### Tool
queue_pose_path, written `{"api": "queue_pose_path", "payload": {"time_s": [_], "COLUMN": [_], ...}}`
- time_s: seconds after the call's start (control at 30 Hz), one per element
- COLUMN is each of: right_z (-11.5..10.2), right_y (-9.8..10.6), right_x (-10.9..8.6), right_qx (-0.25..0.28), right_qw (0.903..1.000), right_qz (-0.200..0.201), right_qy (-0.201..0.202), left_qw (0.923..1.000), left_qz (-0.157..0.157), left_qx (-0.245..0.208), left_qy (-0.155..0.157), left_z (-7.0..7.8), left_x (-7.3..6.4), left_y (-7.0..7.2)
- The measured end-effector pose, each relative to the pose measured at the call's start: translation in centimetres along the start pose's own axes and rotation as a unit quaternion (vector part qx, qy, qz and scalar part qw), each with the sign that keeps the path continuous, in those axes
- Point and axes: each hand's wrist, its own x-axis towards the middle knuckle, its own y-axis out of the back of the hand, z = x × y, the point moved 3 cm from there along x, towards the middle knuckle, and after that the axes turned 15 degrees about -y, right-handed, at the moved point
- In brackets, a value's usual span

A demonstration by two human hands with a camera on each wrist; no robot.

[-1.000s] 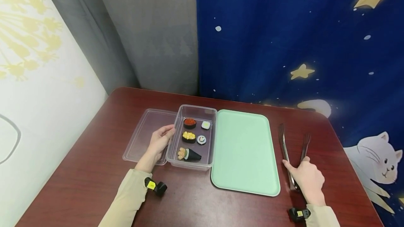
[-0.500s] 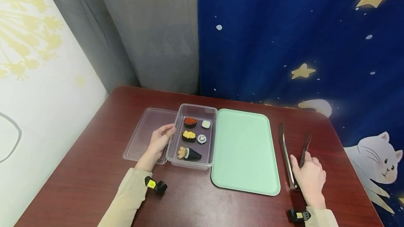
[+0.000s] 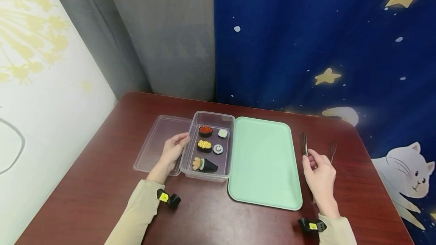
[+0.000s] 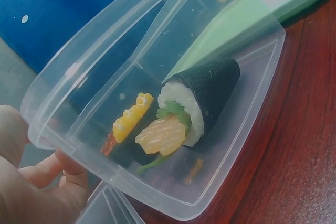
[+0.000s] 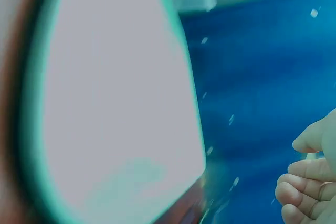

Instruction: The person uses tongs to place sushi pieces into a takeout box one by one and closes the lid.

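Observation:
My left hand (image 3: 173,151) pinches the left rim of a clear plastic container (image 3: 207,179); in the left wrist view, the thumb is outside and fingers are curled at the rim. Inside lie a red-topped sushi piece (image 3: 205,131), a corn-topped one (image 3: 204,145), a white piece (image 3: 223,134), a small round roll (image 3: 218,149) and a black cone-shaped hand roll (image 4: 215,87). Above the metal tongs (image 3: 304,143) hovers my right hand (image 3: 320,177), fingers loosely bent around nothing, as the right wrist view shows. The hand hides most of the tongs.
A pale green tray (image 3: 265,162) lies against the container's right side, between it and the tongs. The clear lid (image 3: 153,146) is on the table at left, partly under my left hand. A curtain (image 3: 272,48) hangs behind the dark red table (image 3: 102,184).
My right hand has come off the right arm of the tongs and moved left and up, over their left arm near the tray. The left hand and the container have stayed in place.

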Motion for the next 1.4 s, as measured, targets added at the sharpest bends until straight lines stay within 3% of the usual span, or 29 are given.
{"api": "queue_pose_path", "payload": {"time_s": [0.2, 0.47, 0.8, 1.0, 1.1, 1.2, 1.3, 1.4], "right_z": [-4.0, -10.0, -17.8, -21.7, -23.4, -24.9, -26.2, -27.1], "right_y": [-1.8, -5.7, -10.4, -13.2, -14.6, -16.1, -17.3, -18.2], "right_x": [0.8, 0.6, -1.6, -4.0, -5.6, -7.2, -8.6, -9.9], "right_qx": [0.063, 0.148, 0.228, 0.254, 0.258, 0.257, 0.229, 0.178], "right_qw": [0.9973, 0.9824, 0.9465, 0.9265, 0.9194, 0.9129, 0.916, 0.9213], "right_qz": [-0.026, -0.073, -0.162, -0.207, -0.24, -0.284, -0.319, -0.345], "right_qy": [0.028, 0.088, 0.16, 0.186, 0.175, 0.141, 0.084, 0.026], "left_qw": [1.0, 0.9964, 0.9963, 0.9924, 0.9879, 0.9815, 0.9704, 0.9532], "left_qz": [0.006, 0.052, 0.086, 0.072, 0.057, 0.049, 0.045, 0.041], "left_qx": [0.0, -0.065, -0.005, 0.099, 0.143, 0.185, 0.237, 0.298], "left_qy": [0.002, -0.016, -0.003, 0.013, 0.019, 0.009, -0.009, -0.03], "left_z": [-0.1, -0.1, 0.7, 0.6, 0.3, 0.1, 0.1, 0.0], "left_x": [-0.1, 0.0, 0.4, -0.1, -0.3, -0.3, -0.3, -0.3], "left_y": [0.2, 1.6, 7.7, 11.6, 13.0, 14.0, 14.7, 14.9]}}
